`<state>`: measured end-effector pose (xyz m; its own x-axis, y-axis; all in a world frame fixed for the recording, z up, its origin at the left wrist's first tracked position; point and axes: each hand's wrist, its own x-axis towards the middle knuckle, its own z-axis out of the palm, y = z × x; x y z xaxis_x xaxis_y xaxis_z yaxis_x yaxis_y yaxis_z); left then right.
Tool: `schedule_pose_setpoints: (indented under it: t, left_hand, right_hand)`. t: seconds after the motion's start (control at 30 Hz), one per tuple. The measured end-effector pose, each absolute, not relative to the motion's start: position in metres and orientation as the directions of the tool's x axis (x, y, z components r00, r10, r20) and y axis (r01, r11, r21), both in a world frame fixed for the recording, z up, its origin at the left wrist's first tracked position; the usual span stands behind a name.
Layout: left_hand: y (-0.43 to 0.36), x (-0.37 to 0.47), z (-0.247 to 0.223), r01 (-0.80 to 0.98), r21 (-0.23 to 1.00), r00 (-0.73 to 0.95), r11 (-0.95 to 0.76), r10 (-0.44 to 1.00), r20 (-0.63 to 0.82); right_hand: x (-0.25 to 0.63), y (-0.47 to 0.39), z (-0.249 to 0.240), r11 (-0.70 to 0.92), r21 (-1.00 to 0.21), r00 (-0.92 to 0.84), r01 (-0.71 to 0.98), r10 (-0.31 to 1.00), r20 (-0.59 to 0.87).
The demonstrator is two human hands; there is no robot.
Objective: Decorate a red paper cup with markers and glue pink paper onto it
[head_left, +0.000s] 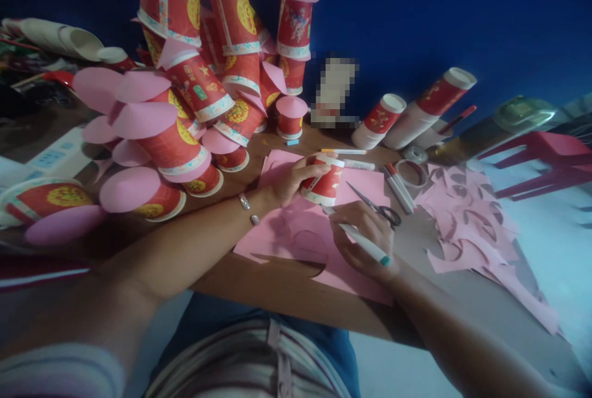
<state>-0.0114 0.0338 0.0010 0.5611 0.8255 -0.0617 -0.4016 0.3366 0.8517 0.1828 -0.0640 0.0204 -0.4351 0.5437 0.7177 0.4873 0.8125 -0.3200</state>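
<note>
My left hand (296, 179) is wrapped round a red paper cup (324, 183) with a white rim, held just above pink paper sheets (296, 225). Between the fingers of my right hand (363, 237) is a white marker pen (365, 245) with a green end, its tip close to the cup's lower edge. I cannot tell whether the tip touches the cup. Black-handled scissors (388, 213) lie just beyond my right hand, blades pointing up and left. Round outlines and cut-out curves show in the pink paper.
Many red paper cups with pink cone tops (180, 145) are piled on the left. Stacked cups (382, 120) stand behind at right, near a tape roll (411, 174) and markers (398, 188). Pink paper scraps (481, 219) cover the table's right side. A red stool (550, 157) stands beyond.
</note>
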Motion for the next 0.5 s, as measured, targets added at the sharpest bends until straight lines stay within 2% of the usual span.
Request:
schedule_pose_setpoints:
  t: [0.17,0.5]
  left_hand:
    - [0.0308,-0.0116,0.0057,-0.306,0.905,0.543,0.297,0.835,-0.091]
    - [0.0311,-0.0119,0.0054,-0.288,0.912,0.526,0.291,0.844,-0.103]
  right_hand:
    - [0.1820,-0.0634,0.0182,0.829,-0.291,-0.444,0.478,0.514,0.734]
    - [0.1815,-0.0638,0.0177,0.786,-0.217,-0.393,0.579,0.503,0.770]
